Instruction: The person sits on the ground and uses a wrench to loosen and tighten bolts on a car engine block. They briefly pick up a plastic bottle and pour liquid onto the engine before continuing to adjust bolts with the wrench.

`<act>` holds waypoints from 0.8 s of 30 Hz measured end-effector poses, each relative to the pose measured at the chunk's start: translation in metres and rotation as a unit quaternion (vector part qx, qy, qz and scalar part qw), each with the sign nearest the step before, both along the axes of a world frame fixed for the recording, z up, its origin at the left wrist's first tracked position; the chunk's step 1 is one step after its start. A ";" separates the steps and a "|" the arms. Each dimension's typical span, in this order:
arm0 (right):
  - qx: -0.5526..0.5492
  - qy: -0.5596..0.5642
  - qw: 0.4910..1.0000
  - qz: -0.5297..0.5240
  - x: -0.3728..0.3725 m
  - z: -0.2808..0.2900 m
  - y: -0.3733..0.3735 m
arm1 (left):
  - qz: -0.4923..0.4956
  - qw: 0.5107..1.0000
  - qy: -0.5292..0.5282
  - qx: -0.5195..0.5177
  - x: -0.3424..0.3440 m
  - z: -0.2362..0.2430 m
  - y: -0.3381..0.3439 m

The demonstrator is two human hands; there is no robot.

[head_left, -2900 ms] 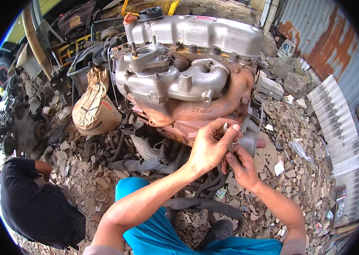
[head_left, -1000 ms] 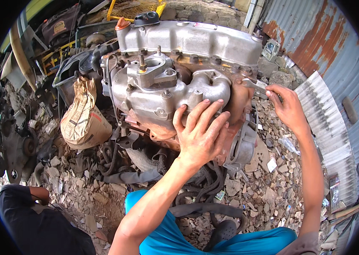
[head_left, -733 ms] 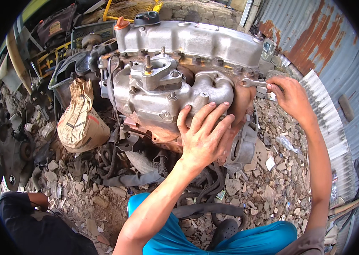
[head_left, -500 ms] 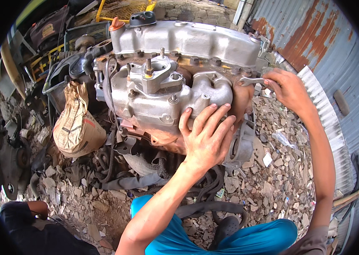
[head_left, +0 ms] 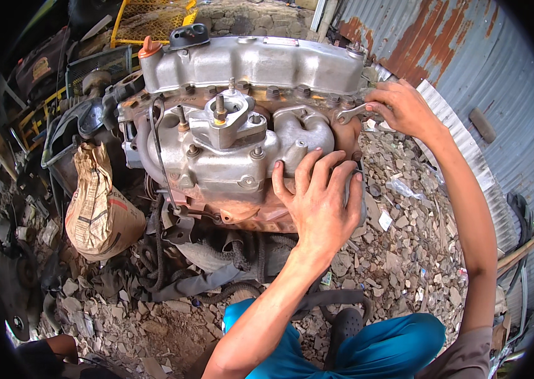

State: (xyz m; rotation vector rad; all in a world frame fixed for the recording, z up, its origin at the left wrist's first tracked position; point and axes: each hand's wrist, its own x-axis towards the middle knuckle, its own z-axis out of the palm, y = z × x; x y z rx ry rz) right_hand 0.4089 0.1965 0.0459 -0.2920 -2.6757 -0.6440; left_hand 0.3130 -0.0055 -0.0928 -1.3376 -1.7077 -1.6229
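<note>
The right hand (head_left: 401, 108) pinches the wrench (head_left: 356, 112) between thumb and curled fingers, its head at the right end of the engine (head_left: 254, 66). The left hand (head_left: 322, 211) (its back facing up) has its fingers spread, tips resting on the silver manifold (head_left: 216, 165). A bag (head_left: 104, 224) stands on rubble (head_left: 406, 259) to the left.

Bare brown ground (head_left: 181, 325) shows at lower left of centre, strewn with broken stones (head_left: 428, 252) towards the right; on it lie a white scrap (head_left: 385, 220) and clear plastic (head_left: 406, 187) at centre right, dark hoses (head_left: 336, 297) at lower centre
</note>
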 end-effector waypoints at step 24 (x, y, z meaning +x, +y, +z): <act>-0.021 0.224 0.973 0.058 0.003 -0.006 0.010 | -0.055 0.925 0.168 -0.337 -0.059 0.092 0.071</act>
